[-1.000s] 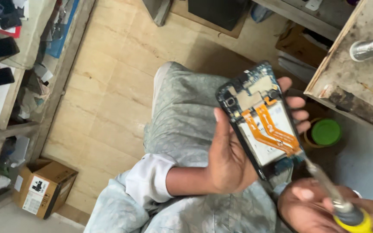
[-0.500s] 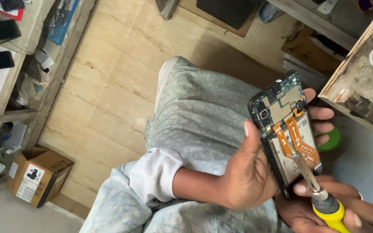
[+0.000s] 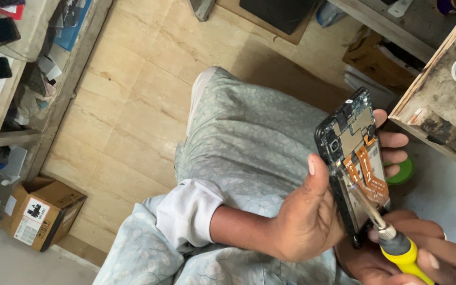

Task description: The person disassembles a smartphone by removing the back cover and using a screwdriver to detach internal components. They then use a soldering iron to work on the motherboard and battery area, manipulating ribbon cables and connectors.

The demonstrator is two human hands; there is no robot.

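— What does the frame show?

— A seated person's left hand cradles an opened phone, back cover off, orange flex cables facing up, tilted toward the wearer's eyes above the lap, likely so the board can be seen and reached.

— How is it held?

— The thumb presses one long edge and the fingers wrap the other, clamping the phone upright.

— And the other hand?

— The right hand, low at the frame's corner, is closed around a yellow-handled screwdriver, its tip resting on the phone's lower interior. A wooden bench stands just beside them.
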